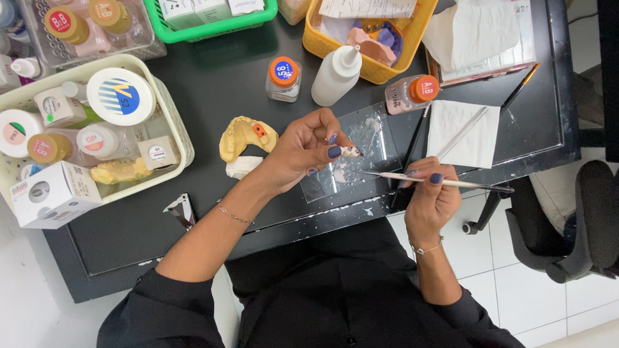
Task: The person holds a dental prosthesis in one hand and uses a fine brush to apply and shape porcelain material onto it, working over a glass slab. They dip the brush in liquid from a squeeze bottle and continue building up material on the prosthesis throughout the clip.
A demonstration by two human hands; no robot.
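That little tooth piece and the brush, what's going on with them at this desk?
A person sits at a black desk. The left hand pinches a small tooth piece over a glass slab smeared with white paste. The right hand holds a thin brush, tip aimed at the piece. A yellow dental cast lies beside the left hand.

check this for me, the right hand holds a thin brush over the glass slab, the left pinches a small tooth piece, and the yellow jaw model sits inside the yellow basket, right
Not quite. In the head view the yellow jaw model lies on the bare black table beside the left hand, not in the yellow basket. The rest stands: the right hand holds a thin brush over the glass slab, and the left pinches a small tooth piece.
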